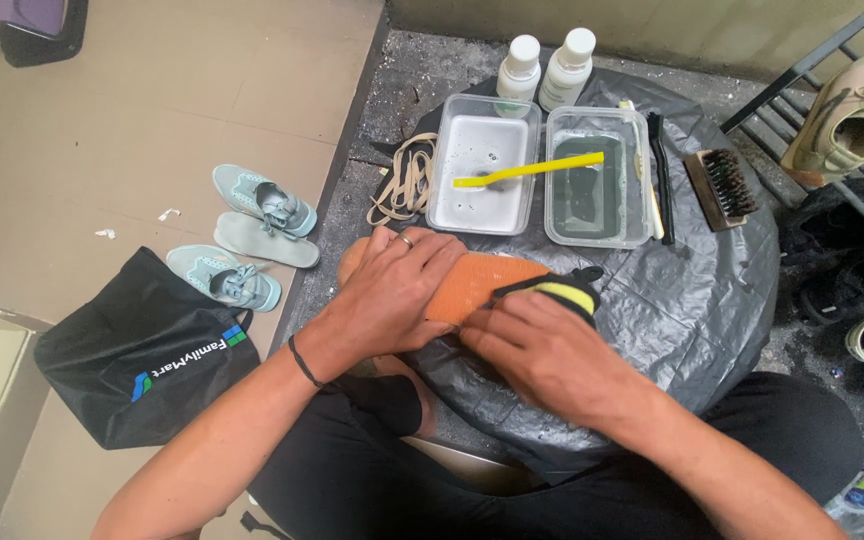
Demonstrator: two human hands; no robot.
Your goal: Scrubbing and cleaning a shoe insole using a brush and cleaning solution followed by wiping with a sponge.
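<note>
Table (712, 300), round and wrapped in black plastic sheeting, fills the centre and right of the frame and carries all the working items. At lower centre lies an orange insole (482, 285), flat on the sheeting. Left hand (392, 295) presses down on its left end, palm and fingers spread flat, so the grip is a wide hold-down rather than a pinch. Right hand (542, 355) is closed around a black and yellow brush (562, 292) whose head rests on the insole's right part.

Handling judgement: the insole looks thin, light and flexible, likely foam with a fabric face; it would bend if lifted by one end and may slide on the plastic when wet. Best held flat under the palm, or taken by both long edges.

Containers, upper centre: two clear plastic tubs side by side. The left tub (482, 165) looks almost empty, with a pale film and a few drops; a yellow toothbrush (527, 170) lies across both rims. The right tub (597, 180) holds shallow, murky greenish liquid. Behind them stand two white-capped bottles (542, 70); contents cannot be judged.

Smaller items: a wooden bristle brush (720, 188) to the right of the tubs, beige laces (404, 185) to the left, pale green sneakers (252, 235) and a black bag (147, 350) on the floor at left
</note>
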